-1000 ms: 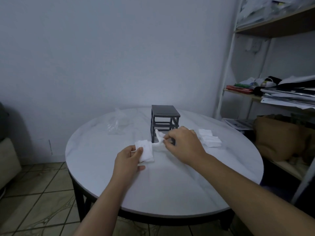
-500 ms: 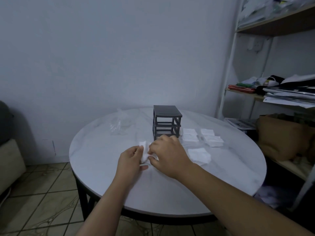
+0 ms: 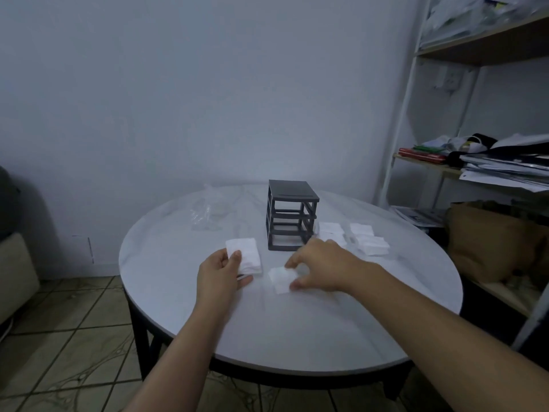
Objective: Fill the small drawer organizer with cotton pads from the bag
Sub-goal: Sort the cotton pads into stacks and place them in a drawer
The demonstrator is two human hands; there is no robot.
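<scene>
A small dark drawer organizer frame [image 3: 291, 215] stands in the middle of the round white table [image 3: 297, 322], its slots open and without drawers. My left hand [image 3: 221, 273] holds a stack of white cotton pads [image 3: 245, 257] left of the frame, thumb on top. My right hand [image 3: 322, 266] pinches a smaller white pad [image 3: 280, 279] lying on the table in front of the frame. More white pads [image 3: 368, 240] lie in piles to the right of the frame. A clear plastic bag [image 3: 208, 214] lies at the back left of the table.
A metal shelf unit [image 3: 475, 162] with papers and clutter stands to the right of the table. A brown bag [image 3: 490, 239] sits on its lower level. A beige seat [image 3: 15, 272] is at the far left on the tiled floor.
My hands have drawn apart: the left one kept the stack and moved it slightly left, the right one came away with a small pad to the table in front of the frame.
</scene>
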